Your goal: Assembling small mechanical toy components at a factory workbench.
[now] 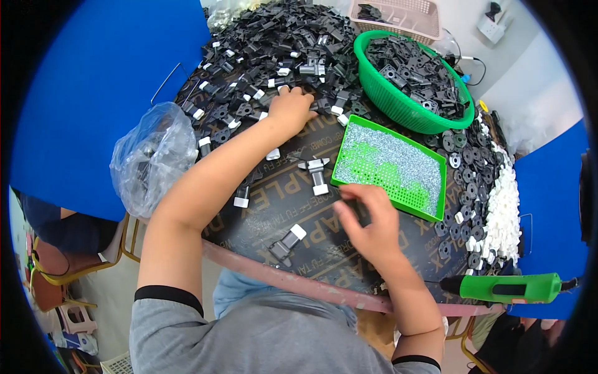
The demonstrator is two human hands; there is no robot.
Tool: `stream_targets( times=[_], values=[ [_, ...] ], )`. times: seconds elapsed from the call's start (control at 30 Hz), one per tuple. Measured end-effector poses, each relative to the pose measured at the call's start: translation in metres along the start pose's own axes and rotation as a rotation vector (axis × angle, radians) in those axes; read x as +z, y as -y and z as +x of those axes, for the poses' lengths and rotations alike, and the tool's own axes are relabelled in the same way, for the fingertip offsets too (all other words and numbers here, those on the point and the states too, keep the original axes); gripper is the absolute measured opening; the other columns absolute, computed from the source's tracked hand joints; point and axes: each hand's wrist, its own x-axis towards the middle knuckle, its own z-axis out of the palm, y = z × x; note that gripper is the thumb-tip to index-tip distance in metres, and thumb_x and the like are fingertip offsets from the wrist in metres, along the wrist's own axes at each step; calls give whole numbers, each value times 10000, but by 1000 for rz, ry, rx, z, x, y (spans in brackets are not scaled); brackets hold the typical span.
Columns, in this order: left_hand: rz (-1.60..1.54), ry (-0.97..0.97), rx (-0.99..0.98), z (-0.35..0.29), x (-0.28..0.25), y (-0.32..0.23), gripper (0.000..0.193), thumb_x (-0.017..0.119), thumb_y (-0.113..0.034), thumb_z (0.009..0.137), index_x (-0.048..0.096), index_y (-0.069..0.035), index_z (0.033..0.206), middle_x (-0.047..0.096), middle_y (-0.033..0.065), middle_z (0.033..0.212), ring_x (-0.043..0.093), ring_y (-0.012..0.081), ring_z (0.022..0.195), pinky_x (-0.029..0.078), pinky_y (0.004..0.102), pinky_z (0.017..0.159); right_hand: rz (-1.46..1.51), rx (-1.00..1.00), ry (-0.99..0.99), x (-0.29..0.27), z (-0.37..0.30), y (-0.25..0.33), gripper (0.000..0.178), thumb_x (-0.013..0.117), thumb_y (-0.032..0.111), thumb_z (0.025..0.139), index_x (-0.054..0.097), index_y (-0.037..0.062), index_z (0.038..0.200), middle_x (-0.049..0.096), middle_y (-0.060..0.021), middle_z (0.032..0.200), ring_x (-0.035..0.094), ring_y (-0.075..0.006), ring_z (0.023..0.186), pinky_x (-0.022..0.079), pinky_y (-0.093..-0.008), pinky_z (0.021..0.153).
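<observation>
My left hand (pixel 290 113) reaches forward over the near edge of a heap of black plastic parts (pixel 293 37); its fingers are apart and touch or hover just above the pieces. Beside the small green tray (pixel 391 168), my right hand (pixel 372 224) is held over the table with thumb and forefinger apart, and I see nothing between them. The tray holds many tiny silvery pieces, screw-like but too small to make out. Between my hands lies a black part with a white end (pixel 317 176). Another white-tipped black part (pixel 288 243) lies nearer my body.
A green basket (pixel 408 112) full of black parts stands at the back right, before a pink basket (pixel 398 25). Black discs (pixel 467 181) and white pieces (pixel 503 206) cover the right side. A green power screwdriver (pixel 511 288) sits at lower right, a clear plastic bag (pixel 152 162) at left.
</observation>
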Motion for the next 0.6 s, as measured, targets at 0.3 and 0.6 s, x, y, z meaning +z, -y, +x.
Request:
stream_targets(
  times=[0.3,0.6],
  values=[
    [-218,455,304,-51,-75,-21,221,735,-206,778,697,-36,915,632,149,959,587,333,960,485,407,848,-360,-151,305,3,-6,9,400,743,276,796,641,81,1130,627,-101,1150,450,-318,1278,336,-486,1057],
    [-459,69,133,21,-4,-44,342,663,-296,868,648,-92,1142,547,194,1153,573,338,1059,462,395,927,-164,-265,328,4,-8,22,351,752,229,762,643,69,1055,592,-111,1108,532,-317,1091,431,-428,940]
  ],
)
